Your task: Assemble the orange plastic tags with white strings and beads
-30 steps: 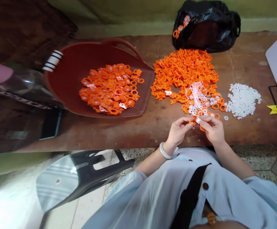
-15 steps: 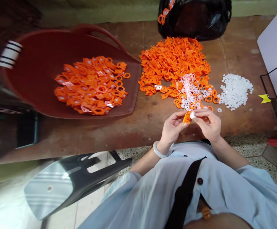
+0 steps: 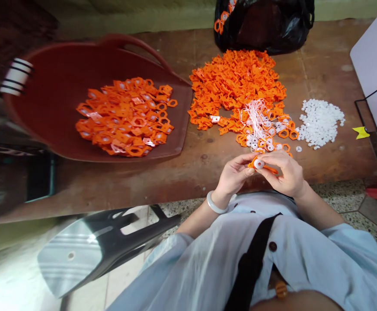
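Close to the table's front edge, my two hands meet over one small orange plastic piece (image 3: 272, 170). My left hand (image 3: 232, 176) is closed, thumb and fingers pinching the piece's left end. A white plastic disc (image 3: 259, 163) with a hole in its middle lies against the orange piece, its face toward me. The thumb and forefinger of my right hand (image 3: 287, 173) press at the disc's right edge. Just beyond my fingers lie white strings (image 3: 257, 119) with white discs on them, spread over orange hexagon-ended pieces. Fingers hide part of the held piece.
A big heap of orange pieces (image 3: 237, 82) covers the mid table. Right of it is a pile of small white parts (image 3: 321, 123). At left, a brown-red tub (image 3: 55, 77) holds orange pieces. A black plastic bag (image 3: 266, 26) stands behind; a grey chair (image 3: 110, 242) is below left.
The white disc has turned to show its flat face and sits a little lower. My right fingers have shifted slightly, and more of the orange piece shows below them.
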### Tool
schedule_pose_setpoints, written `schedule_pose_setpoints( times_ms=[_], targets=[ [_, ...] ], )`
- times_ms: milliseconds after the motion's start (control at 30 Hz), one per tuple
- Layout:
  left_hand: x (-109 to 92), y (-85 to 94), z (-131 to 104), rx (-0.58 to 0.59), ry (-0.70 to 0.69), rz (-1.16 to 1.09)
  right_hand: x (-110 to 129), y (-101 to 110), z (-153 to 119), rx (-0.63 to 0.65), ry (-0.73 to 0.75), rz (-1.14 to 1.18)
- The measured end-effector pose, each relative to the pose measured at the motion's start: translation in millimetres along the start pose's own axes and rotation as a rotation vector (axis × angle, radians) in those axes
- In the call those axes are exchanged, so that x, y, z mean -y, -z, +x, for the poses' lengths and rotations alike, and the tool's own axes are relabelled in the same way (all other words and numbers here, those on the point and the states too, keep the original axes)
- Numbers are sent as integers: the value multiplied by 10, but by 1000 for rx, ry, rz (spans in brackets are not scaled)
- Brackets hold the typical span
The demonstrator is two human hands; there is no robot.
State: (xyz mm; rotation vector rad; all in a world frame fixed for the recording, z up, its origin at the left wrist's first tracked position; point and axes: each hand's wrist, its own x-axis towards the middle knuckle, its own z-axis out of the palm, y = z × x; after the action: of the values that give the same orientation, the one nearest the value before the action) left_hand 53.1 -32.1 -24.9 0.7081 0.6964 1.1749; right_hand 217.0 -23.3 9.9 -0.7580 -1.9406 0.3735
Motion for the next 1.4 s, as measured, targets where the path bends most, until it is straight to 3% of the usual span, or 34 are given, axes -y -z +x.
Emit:
schedule_pose_setpoints(
  times_ms=[333, 567, 800, 933, 1067, 1133, 1300, 1400],
  targets=[
    [-51, 25, -24, 69, -92, 99, 71, 137, 102, 135, -212, 75],
    [-79, 28, -59, 66, 26, 129, -50, 254, 220, 339, -230, 251],
    [-71, -11, -63, 43, 159, 73, -133, 299, 291, 492, -262, 263],
    [-15, -2, -29, 56, 203, 24, -229, 194, 141, 414, -319, 252],
    [132, 32, 20, -43, 185, 8, -343, 45, -177, 262, -378, 212],
    [200, 48, 37, -87, 182, 18, -424, 74, -321, 228, -425, 168],
    [202, 103, 55, -129, 203, -50, -750, 577, -511, 58, -677, -264],
    [147, 135, 74, -137, 198, -115, -950, 851, -520, 106, -809, -507]
  ],
)
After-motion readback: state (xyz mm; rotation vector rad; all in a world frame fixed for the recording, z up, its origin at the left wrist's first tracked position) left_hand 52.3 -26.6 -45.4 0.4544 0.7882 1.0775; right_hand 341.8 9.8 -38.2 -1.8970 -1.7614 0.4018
